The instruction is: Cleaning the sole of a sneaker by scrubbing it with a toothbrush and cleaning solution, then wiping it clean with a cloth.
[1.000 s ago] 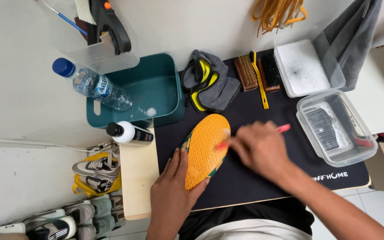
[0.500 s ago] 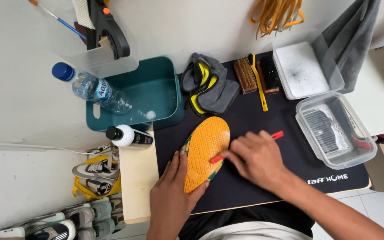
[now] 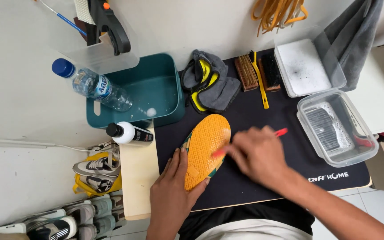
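Note:
A shoe lies sole-up on the black mat [image 3: 263,115], showing its orange textured sole [image 3: 204,146] with a green edge. My left hand [image 3: 174,189] grips the shoe's heel end from below and steadies it. My right hand [image 3: 258,155] is blurred with motion and holds a small red-handled brush [image 3: 281,132], whose head rests against the right side of the sole.
A teal tub [image 3: 156,89] with a water bottle [image 3: 92,85] leaning in it sits left of the mat, a black-and-white bottle [image 3: 130,134] below it. Grey cloth with yellow [image 3: 210,86], two brushes [image 3: 258,71], two clear containers [image 3: 336,129] and sneakers on the floor [image 3: 94,171] surround them.
My right hand has slid right and down along the sole with the red brush, in a scrubbing stroke. My left hand and the shoe have stayed in place.

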